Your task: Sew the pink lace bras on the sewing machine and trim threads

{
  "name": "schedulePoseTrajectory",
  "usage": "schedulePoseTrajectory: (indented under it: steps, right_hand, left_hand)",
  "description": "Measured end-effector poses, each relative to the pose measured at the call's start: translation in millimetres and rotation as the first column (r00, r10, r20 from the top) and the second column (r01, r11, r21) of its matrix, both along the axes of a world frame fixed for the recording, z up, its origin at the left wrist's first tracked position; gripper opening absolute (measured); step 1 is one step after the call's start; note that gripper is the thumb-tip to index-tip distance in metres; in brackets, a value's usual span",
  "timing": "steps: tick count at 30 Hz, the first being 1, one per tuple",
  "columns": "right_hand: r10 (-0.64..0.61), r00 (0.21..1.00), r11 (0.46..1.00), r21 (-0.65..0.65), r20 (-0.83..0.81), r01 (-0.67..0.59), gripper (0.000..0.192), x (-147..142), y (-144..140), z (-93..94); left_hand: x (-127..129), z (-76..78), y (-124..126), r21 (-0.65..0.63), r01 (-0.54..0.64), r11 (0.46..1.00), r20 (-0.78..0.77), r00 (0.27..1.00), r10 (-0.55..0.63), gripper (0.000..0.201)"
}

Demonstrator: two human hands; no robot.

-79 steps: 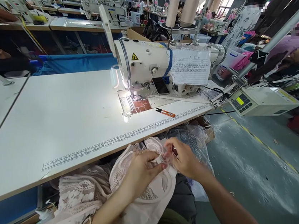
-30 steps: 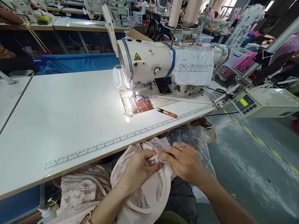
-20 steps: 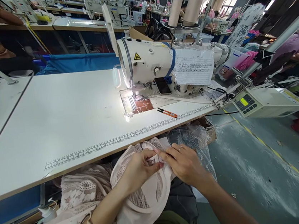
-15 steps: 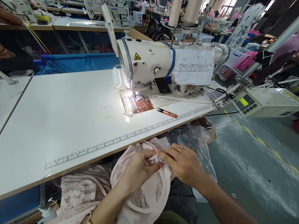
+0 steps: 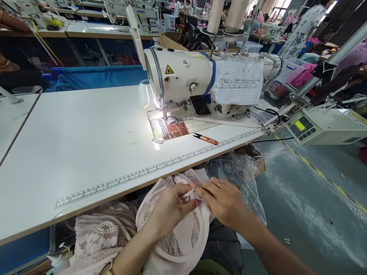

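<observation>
A pale pink lace garment lies in my lap below the table's front edge. My left hand pinches its upper edge between thumb and fingers. My right hand, with a ring on one finger, meets the left one at the same spot and grips the fabric edge there. More lace pieces pile up to the left of my lap. A white sewing machine stands on the white table, its lamp lit over the needle plate.
Orange thread snips lie on the table in front of the machine, and a phone leans against it. A control box sticks out at the right. A clear plastic bag hangs by my right hand. Other people work at far tables.
My right hand turned palm down and its fingers moved onto the fabric edge next to my left thumb. Since half a second ago, both hands have barely shifted.
</observation>
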State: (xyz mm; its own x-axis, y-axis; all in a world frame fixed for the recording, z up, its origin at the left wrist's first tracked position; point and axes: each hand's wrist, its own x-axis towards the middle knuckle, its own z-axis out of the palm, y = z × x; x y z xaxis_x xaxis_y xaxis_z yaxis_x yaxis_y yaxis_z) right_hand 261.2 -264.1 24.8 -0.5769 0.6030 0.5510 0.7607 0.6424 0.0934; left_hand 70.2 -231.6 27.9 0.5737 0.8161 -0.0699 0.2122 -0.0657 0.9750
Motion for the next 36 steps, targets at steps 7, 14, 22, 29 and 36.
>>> schedulePoseTrajectory:
  steps: [7,14,22,29,36]
  right_hand:
    - [-0.16,0.762,0.774,-0.558,-0.628,-0.298,0.035,-6.9,0.1,-6.6]
    - [-0.63,-0.029,0.435,-0.321,-0.776,-0.841,0.053,-20.6,3.3,-15.1]
    - [-0.633,-0.281,0.532,-0.142,-0.722,-0.834,0.073,-8.6,16.9,-6.2]
    - [-0.322,0.409,0.734,-0.498,-0.854,-0.461,0.05,5.9,16.5,6.6]
    - [-0.104,0.895,0.927,-0.367,-0.433,-0.07,0.022,-17.8,3.5,-6.4]
  left_hand:
    - [3.8,-0.9,-3.3,0.085,0.026,0.996,-0.011,1.0,-0.025,0.021]
    - [7.3,19.9,-6.4,0.179,0.098,0.979,-0.002,0.995,-0.099,0.022]
    - [-1.5,25.1,-3.0,0.14,0.148,0.979,-0.02,0.989,-0.147,0.023]
    - [-12.9,8.8,-1.5,0.177,0.067,0.982,-0.177,0.984,-0.035,0.029]
    - [-6.7,1.2,-2.6,0.361,0.023,0.932,-0.34,0.934,0.108,0.02]
